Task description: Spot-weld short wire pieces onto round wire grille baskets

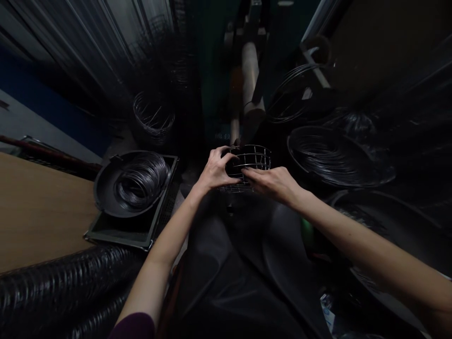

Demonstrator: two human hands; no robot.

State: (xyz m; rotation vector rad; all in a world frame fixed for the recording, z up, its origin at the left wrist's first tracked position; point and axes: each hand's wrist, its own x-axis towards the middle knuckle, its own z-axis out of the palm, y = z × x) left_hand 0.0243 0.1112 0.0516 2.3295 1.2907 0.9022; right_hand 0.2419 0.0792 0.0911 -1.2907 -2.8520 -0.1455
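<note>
While around the wire basket (256, 159), left hand (213, 170) and right hand (273, 184) gripping its rim.

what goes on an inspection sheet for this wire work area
surface: wooden table top at left, partly under a dark tray
job's things: round wire basket
clutter: coil of black wire in a dark pan on the tray; larger coil of black wire at right; ribbed black hose at lower left
grippers: left hand and right hand, both on the basket
cables: nothing seen beyond the wire coils
surroundings: upright pale tube ahead, blue wall at far left
</note>
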